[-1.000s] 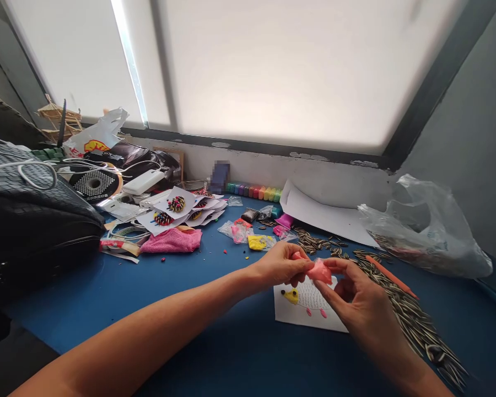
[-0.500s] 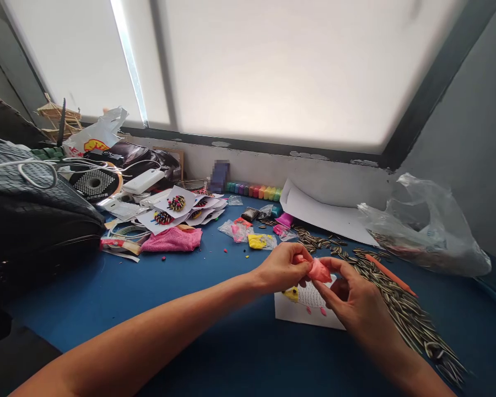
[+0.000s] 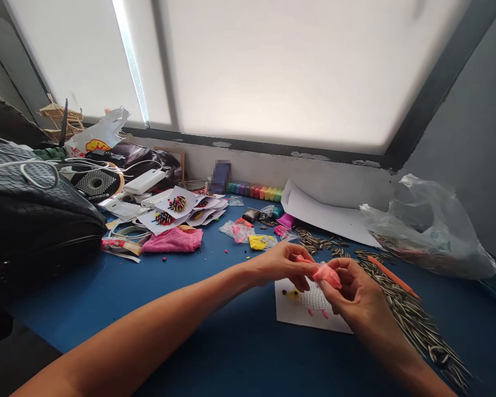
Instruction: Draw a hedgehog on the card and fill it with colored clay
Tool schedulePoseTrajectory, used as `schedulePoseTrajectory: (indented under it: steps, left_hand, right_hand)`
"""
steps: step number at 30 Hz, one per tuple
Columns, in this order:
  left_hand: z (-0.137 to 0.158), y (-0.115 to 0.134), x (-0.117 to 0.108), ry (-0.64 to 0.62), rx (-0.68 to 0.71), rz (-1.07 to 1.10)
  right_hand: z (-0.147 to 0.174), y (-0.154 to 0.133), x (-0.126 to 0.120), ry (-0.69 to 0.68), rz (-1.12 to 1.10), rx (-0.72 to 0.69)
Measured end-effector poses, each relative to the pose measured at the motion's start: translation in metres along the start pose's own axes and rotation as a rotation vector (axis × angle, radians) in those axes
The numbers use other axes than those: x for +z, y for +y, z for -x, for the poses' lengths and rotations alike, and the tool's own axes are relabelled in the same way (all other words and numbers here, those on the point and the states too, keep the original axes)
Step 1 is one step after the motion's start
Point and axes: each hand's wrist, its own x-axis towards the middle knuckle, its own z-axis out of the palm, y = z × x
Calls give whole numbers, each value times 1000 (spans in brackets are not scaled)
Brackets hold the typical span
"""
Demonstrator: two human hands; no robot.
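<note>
Both of my hands hold a lump of pink modelling clay (image 3: 327, 275), which seems to be in a thin clear wrapper. My left hand (image 3: 287, 264) pinches its left end between thumb and fingers. On the other side, my right hand (image 3: 353, 289) grips it with thumb and forefinger. Beneath them lies a white card (image 3: 289, 317) bearing a drawn animal with a yellow clay face, dark eyes and pink feet; my hands hide part of it. Striped sunflower seeds (image 3: 409, 314) are heaped to the right, with an orange pencil-like stick (image 3: 392, 275) across them.
Small bags of clay, one yellow (image 3: 259, 241), lie behind my hands. A pink cloth (image 3: 173, 241) and finished seed cards (image 3: 177, 204) are at the left, beside a black bag (image 3: 37, 220). Paper sheets (image 3: 326, 216) and a plastic bag (image 3: 434, 231) stand at the back right.
The pink clay has shifted slightly right and down, with my right hand moving the same way. My left hand keeps its pinch, and more of the card's left side shows.
</note>
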Motion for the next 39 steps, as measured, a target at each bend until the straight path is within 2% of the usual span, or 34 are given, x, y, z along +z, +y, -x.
schedulePoseTrajectory:
  steps: [3, 8, 12, 17, 20, 25, 33, 39]
  left_hand:
    - [-1, 0, 2, 75, 21, 48]
    - [-2, -4, 12, 269, 24, -103]
    - [-3, -8, 15, 209, 53, -113]
    - [-4, -7, 6, 80, 54, 68]
    - [-3, -5, -1, 49, 38, 134]
    - [-3, -3, -8, 88, 1, 196]
    - [-5, 1, -19, 289, -21, -14]
    - [-9, -1, -19, 250, -37, -16]
  right_hand:
    - [-1, 3, -2, -20, 7, -7]
    - [-1, 9, 2, -48, 30, 18]
    - [0, 7, 3, -51, 18, 24]
    - [-4, 5, -6, 34, 40, -8]
    - [-6, 8, -10, 68, 12, -4]
    - [-8, 5, -13, 60, -123, 45]
    - [-12, -4, -18, 35, -393, 216]
    - [-11, -4, -16, -18, -504, 287]
